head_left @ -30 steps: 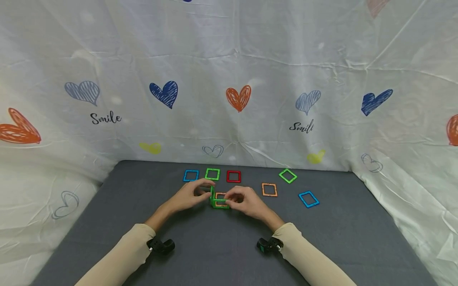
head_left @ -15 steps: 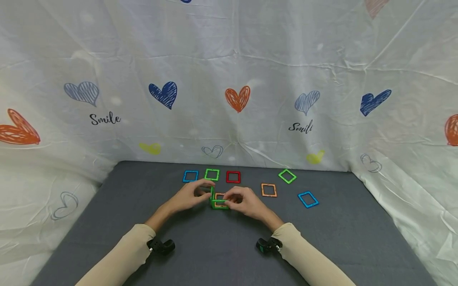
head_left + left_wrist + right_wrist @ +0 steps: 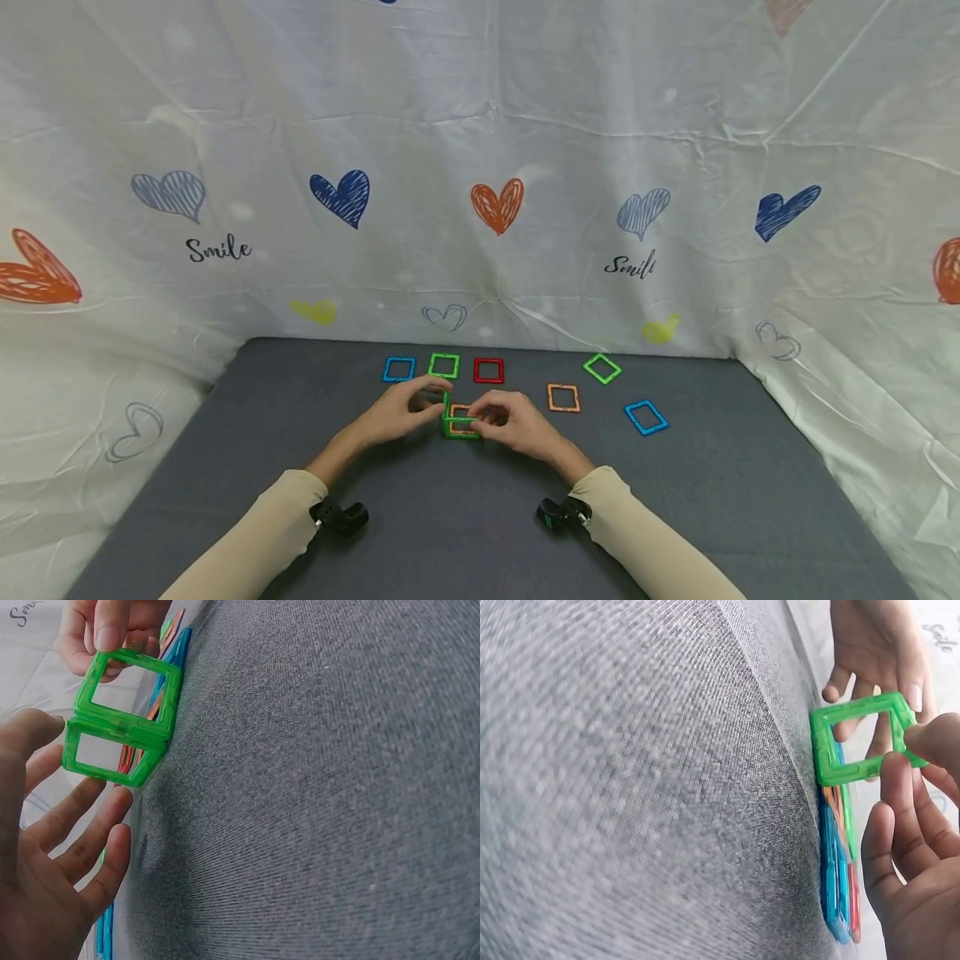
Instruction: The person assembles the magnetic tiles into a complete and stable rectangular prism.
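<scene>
In the head view, two green square-frame magnetic tiles stand upright at the left and near sides of an orange tile [image 3: 454, 409] lying on the table. My left hand [image 3: 393, 410] spans the left green tile [image 3: 112, 778], thumb at its near edge and fingertips at the opposite edge in the left wrist view. The thumb and fingers of my right hand [image 3: 517, 421] pinch the right edge of the near green tile [image 3: 820, 746]. The two green tiles meet along one edge at a corner. My right fingers hide part of the orange tile.
Beyond my hands on the grey table [image 3: 465, 533] lie a blue tile [image 3: 386, 370], a green tile [image 3: 444, 357] and a red tile [image 3: 489, 381]. To the right are an orange tile [image 3: 563, 409], a green tile [image 3: 611, 362] and a blue tile [image 3: 637, 406]. A printed curtain [image 3: 562, 275] hangs behind.
</scene>
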A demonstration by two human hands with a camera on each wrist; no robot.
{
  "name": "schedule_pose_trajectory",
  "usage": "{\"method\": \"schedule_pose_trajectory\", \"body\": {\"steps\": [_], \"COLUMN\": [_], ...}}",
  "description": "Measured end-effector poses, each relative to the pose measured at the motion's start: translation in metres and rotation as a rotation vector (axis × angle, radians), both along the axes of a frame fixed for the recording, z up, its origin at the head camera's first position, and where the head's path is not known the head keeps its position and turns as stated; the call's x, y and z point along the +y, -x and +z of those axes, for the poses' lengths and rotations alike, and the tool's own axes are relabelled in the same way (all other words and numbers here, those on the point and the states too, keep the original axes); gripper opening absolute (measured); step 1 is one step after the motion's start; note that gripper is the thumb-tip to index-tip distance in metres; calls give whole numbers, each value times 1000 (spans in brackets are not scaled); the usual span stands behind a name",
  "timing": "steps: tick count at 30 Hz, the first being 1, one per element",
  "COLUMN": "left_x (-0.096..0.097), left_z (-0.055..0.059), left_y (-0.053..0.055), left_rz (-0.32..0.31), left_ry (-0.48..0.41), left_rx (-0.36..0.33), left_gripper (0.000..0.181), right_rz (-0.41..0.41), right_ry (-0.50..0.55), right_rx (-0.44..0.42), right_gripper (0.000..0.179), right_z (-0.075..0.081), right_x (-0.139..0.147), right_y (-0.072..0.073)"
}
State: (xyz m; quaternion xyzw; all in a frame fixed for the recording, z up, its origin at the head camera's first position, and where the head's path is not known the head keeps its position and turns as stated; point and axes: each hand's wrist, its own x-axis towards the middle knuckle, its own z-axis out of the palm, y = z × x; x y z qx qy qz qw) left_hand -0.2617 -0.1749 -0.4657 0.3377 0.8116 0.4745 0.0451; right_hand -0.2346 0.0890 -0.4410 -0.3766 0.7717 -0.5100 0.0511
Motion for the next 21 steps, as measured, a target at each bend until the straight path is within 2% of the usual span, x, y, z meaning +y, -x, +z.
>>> {"method": "schedule_pose_trajectory", "body": {"steps": [9, 17, 21], "left_x": [0, 0, -1], "left_z": [-3, -2, -4], "left_y": [2, 2, 2], "left_rz": [-1, 27, 36], "left_ry": [-2, 20, 34], "left_rx": [-4, -15, -20], "left_gripper": [42, 45, 46], "right_rz": [-7, -37, -61], "right_ry": [3, 4, 7], "right_rx": [-29, -41, -36], "right_gripper": [15, 16, 15], "right_z": [-4, -32, -36], "right_x": [5, 21, 33], "right_y": [3, 19, 21]}}
